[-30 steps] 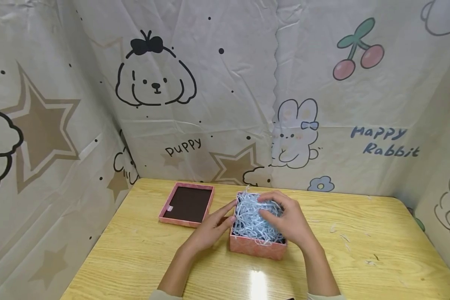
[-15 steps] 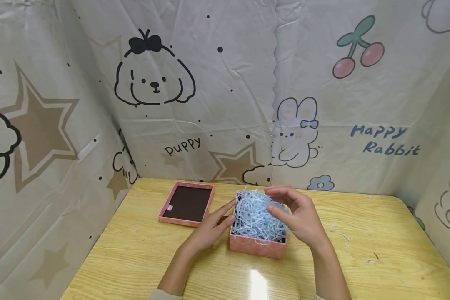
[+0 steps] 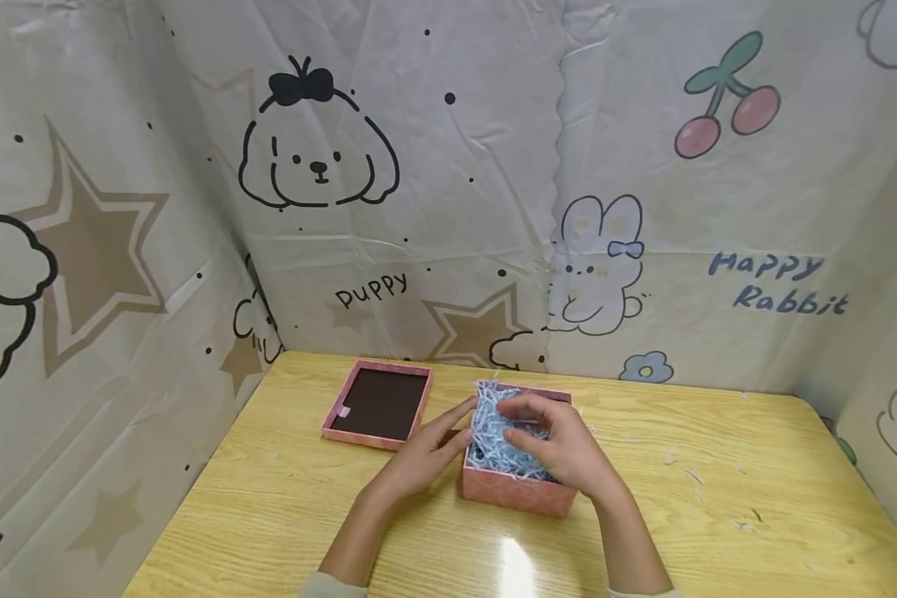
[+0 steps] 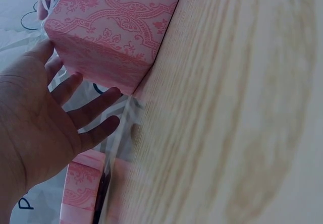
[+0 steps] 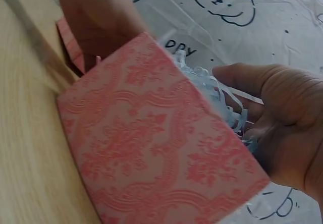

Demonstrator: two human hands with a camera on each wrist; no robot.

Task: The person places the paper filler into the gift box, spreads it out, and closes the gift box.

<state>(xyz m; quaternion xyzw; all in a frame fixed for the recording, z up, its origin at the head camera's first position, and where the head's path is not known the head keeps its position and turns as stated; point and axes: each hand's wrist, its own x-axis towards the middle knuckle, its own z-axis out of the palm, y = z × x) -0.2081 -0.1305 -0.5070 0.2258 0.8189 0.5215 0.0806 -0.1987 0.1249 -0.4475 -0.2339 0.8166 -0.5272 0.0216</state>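
A pink patterned box [image 3: 519, 492] stands without its lid on the table, filled with pale blue shredded paper [image 3: 493, 440]. My left hand [image 3: 421, 455] is at the box's left side, its fingers fairly straight and the fingertips against the wall. Over the box, my right hand [image 3: 566, 442] has thumb and fingers curled around some of the shredded paper, gathering it to the left. Dark lining shows at the back right corner of the box. In the right wrist view, strands [image 5: 214, 93] show between thumb and fingers; the box wall hides the fingertips.
The pink lid [image 3: 362, 438] lies inside up behind the left hand, its inside dark with a small white tag [image 3: 344, 412]. Loose paper scraps [image 3: 693, 477] are scattered on the wooden table [image 3: 269, 515] to the right. A printed cloth [image 3: 463, 224] hangs behind.
My right hand first drew back to the right over the paper, then came left again into it, pulling the paper from the right side. The left hand stays at the box.
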